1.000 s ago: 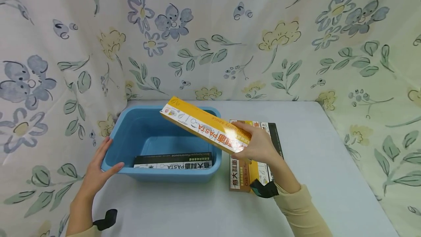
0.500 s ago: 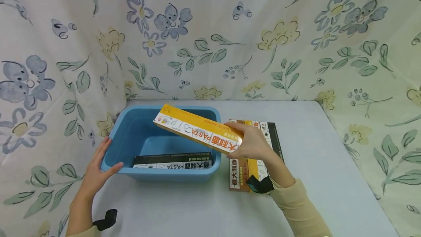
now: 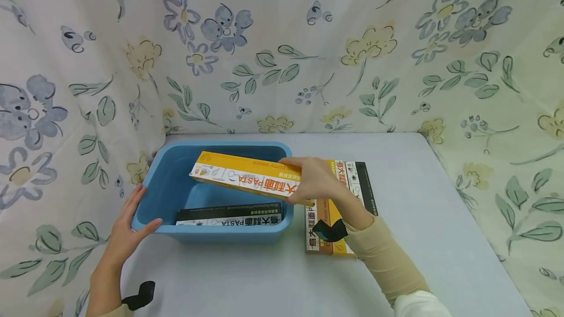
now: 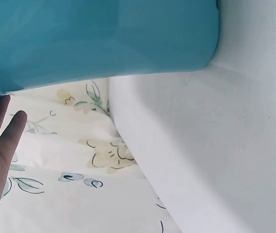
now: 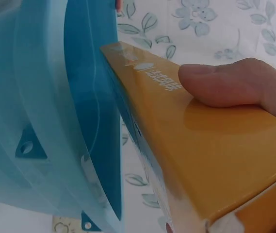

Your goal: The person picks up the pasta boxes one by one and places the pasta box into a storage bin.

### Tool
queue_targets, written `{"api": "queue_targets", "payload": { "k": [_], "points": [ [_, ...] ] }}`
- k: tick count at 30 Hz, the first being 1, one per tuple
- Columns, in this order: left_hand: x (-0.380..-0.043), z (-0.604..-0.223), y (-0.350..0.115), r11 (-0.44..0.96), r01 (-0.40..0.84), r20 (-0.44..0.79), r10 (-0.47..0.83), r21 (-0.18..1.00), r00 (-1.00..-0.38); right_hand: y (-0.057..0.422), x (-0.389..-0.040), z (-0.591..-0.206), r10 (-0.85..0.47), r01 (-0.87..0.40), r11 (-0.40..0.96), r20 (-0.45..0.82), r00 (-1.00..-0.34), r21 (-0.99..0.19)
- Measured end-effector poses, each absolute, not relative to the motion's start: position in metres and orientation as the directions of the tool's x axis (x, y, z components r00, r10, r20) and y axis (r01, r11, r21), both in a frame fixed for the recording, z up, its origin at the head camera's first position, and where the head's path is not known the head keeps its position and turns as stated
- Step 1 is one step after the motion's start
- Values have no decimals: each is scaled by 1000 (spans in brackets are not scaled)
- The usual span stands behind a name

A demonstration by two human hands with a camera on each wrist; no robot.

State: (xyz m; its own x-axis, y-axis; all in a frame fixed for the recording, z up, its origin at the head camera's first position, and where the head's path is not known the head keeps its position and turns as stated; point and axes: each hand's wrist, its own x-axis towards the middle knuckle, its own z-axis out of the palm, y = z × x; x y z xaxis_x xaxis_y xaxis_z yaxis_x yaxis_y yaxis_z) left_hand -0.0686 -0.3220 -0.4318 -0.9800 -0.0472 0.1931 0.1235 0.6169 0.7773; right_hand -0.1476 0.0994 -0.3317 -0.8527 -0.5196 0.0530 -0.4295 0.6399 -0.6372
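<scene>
My right hand (image 3: pixel 315 180) grips one end of a long yellow and white pasta box (image 3: pixel 244 178) and holds it tilted over the open blue plastic tub (image 3: pixel 172 187). In the right wrist view my thumb (image 5: pixel 230 85) lies on the box's yellow side (image 5: pixel 210 145), close to the tub wall (image 5: pixel 89 107). A black and white pasta box (image 3: pixel 229 214) lies inside the tub by its near wall. My left hand (image 3: pixel 128 226) rests with straight fingers against the tub's left near corner; the left wrist view shows the fingers (image 4: pixel 2 141) under the tub's wall (image 4: pixel 104 39).
Two more pasta boxes (image 3: pixel 348 190) lie stacked on the pale tabletop (image 3: pixel 418 219) right of the tub, partly under my right forearm. A flowered cloth (image 3: pixel 282 48) hangs behind and along both sides of the table.
My right hand has carried the yellow box left and down, from above the tub's right rim to lower into its opening. The left hand has stayed on the tub.
</scene>
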Motion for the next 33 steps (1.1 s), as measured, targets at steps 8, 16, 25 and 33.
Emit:
{"api": "queue_targets", "payload": {
  "k": [8, 16, 25, 33],
  "points": [
    [-69, -433, -320, 623, 122, 198, -53, 773, -979, 90, -159, -329, -536, -427, 692, -20, -844, -582],
    [-71, -432, -317, 608, 140, 207, -40, 782, -978, 81, -170, -318, -583, -486, 716, -46, -811, -500],
    [-70, -429, -320, 622, 128, 195, -41, 772, -980, 59, -182, -303, -610, -493, 748, -169, -774, -444],
    [-69, -430, -323, 619, 130, 193, -35, 774, -981, 34, -198, -309, -582, -472, 797, -270, -767, -378]
  ]
}}
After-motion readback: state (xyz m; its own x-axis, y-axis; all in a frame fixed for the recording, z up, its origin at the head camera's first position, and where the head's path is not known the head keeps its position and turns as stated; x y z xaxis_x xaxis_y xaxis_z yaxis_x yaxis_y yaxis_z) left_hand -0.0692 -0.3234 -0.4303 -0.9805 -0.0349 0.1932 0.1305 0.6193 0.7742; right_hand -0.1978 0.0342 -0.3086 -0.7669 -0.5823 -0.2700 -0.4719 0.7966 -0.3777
